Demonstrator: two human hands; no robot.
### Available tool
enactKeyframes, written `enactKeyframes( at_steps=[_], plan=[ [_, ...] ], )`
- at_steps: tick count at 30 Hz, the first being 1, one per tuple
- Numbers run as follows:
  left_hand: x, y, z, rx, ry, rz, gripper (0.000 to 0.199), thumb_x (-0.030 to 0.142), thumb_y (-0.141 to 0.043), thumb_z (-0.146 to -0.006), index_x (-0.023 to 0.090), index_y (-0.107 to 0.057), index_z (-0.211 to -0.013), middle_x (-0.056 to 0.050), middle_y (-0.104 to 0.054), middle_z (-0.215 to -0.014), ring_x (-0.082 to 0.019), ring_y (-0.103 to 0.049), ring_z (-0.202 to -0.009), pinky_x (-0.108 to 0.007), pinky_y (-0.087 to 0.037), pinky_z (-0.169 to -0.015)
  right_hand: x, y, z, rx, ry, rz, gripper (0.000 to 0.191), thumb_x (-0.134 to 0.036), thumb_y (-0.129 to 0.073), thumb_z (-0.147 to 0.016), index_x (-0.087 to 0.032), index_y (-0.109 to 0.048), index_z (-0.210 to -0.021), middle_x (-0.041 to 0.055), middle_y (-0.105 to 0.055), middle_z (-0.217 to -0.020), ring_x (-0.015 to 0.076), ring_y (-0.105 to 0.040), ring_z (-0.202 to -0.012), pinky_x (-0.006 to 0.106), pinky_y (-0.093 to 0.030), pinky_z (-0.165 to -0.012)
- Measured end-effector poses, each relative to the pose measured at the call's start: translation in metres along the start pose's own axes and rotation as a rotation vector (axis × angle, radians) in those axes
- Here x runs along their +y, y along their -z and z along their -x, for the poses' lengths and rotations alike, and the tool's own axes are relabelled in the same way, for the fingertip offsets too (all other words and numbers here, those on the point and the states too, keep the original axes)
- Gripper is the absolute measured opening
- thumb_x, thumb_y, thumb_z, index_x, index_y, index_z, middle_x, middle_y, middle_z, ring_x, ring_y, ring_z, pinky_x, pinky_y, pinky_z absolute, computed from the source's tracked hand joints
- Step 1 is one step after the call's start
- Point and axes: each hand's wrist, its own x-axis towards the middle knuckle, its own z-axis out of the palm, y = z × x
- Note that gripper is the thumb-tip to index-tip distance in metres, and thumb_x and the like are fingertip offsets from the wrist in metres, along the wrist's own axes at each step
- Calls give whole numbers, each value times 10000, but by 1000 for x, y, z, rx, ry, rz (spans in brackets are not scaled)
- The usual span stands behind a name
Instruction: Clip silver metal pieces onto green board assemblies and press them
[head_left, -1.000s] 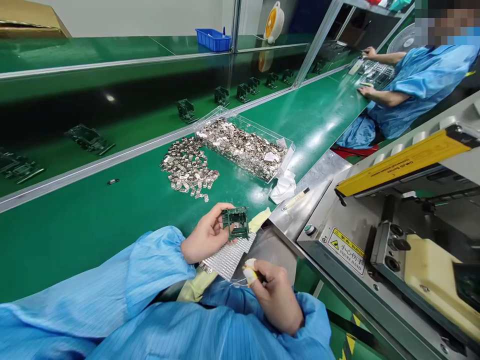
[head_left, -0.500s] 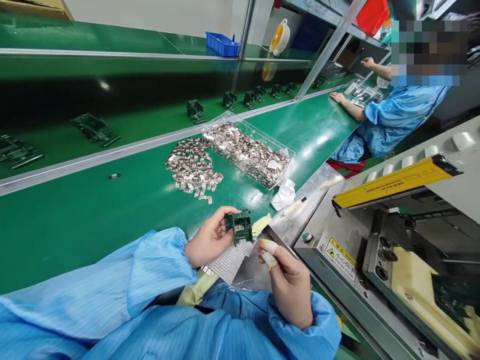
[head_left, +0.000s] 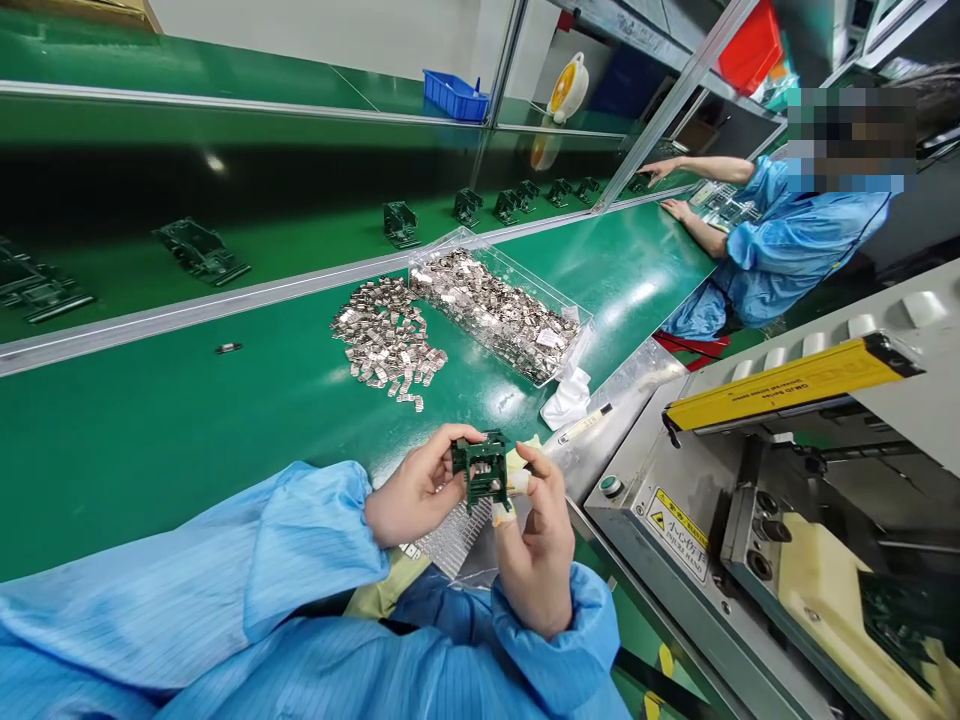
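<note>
My left hand (head_left: 414,490) grips the left side of a dark green plastic housing (head_left: 486,468) with an open, box-like frame; a bit of metal shows inside it. At the housing's right edge is my right hand (head_left: 536,545), its thumb and fingers closed in against that side. Pale finger covers wrap some of its fingertips. Whether a small piece sits between those fingertips is hidden. Beyond both hands lies a loose pile of small metal clips (head_left: 390,340), beside a clear tray (head_left: 574,365) full of similar metal clips (head_left: 495,305).
Several green housings (head_left: 401,223) stand along the raised ledge behind the bench (head_left: 150,440). A white cloth (head_left: 568,400) and a marker pen (head_left: 585,425) lie near a machine (head_left: 652,500) with a yellow bar (head_left: 787,380) at right. A co-worker (head_left: 795,235) sits at far right.
My right hand has moved left and up to the housing, its fingers now against the right side. My left hand still holds it. The co-worker's arm has stretched out toward the ledge.
</note>
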Motion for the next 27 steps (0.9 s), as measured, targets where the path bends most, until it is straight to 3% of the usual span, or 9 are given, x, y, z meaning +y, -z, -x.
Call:
enactKeyframes(
  at_steps=[5,11,18,22,27],
  plan=[
    [4,1,1,-68,-61,-38,336,290,-504,-956,200,-434,-1272,-59,-628,-978,-143,-607,-785,-225,-482,-648,-2,-13,-2,54,42,39,130,-160,-582,-853,-229,-637,-948,106,-567,-1291,282,-517,-1231,529,-389,-1075],
    [13,2,1,-73,-123,-197,326,192,-469,-928,191,-425,-1251,5,-586,-818,-84,-466,-546,-206,-374,-518,-2,-17,-4,125,58,98,128,-133,-560,-846,-230,-616,-910,103,-603,-1224,265,-555,-1176,500,-430,-1035],
    [18,0,3,-56,-172,-278,304,185,-465,-922,182,-453,-1225,-32,-623,-885,-111,-540,-633,-214,-432,-574,-2,-15,-2,112,-170,-105,95,-220,-642,-819,-220,-667,-910,83,-640,-1071,224,-616,-1003,328,-540,-803],
    [17,-1,5,-88,-118,-190,307,208,-486,-925,187,-452,-1230,-17,-595,-837,-103,-513,-597,-208,-408,-534,3,-14,0,86,-355,-406,227,-333,-745,-778,-205,-652,-940,79,-659,-1008,207,-642,-875,321,-559,-749],
    [15,-4,5,-139,4,29,349,337,-505,-951,191,-407,-1253,-32,-584,-874,-128,-578,-695,-232,-486,-641,10,-8,1,44,-524,-690,334,-434,-777,-735,-200,-605,-899,73,-690,-938,215,-654,-846,345,-558,-758]
  ],
)
